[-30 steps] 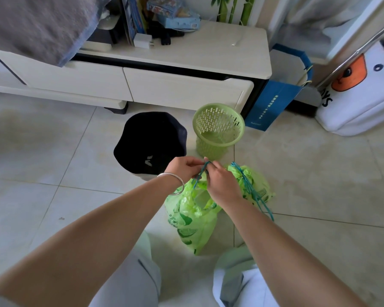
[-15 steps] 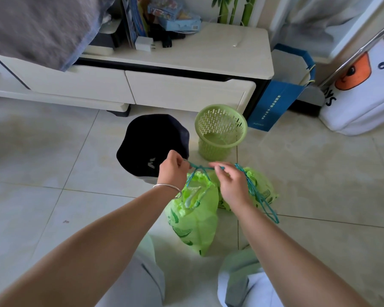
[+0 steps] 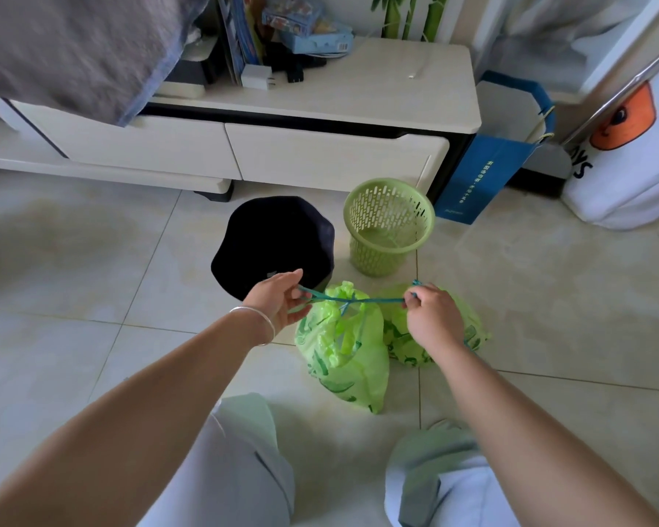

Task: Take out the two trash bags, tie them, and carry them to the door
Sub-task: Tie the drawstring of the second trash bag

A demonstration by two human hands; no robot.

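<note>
Two light green trash bags lie on the tiled floor in front of me. The nearer bag has a teal drawstring stretched taut across its gathered mouth. My left hand pinches the string's left end and my right hand pinches its right end, the two held wide apart. The second bag sits behind my right hand and is partly hidden by it. A silver bangle circles my left wrist.
An empty green slotted bin and a black-lined bin stand just beyond the bags. Behind them runs a low white cabinet. A blue paper bag and a white bag stand at right. My knees are below.
My hands were together over the bag's mouth a second ago. They have since pulled apart sideways, drawing the teal string tight and cinching the mouth shut.
</note>
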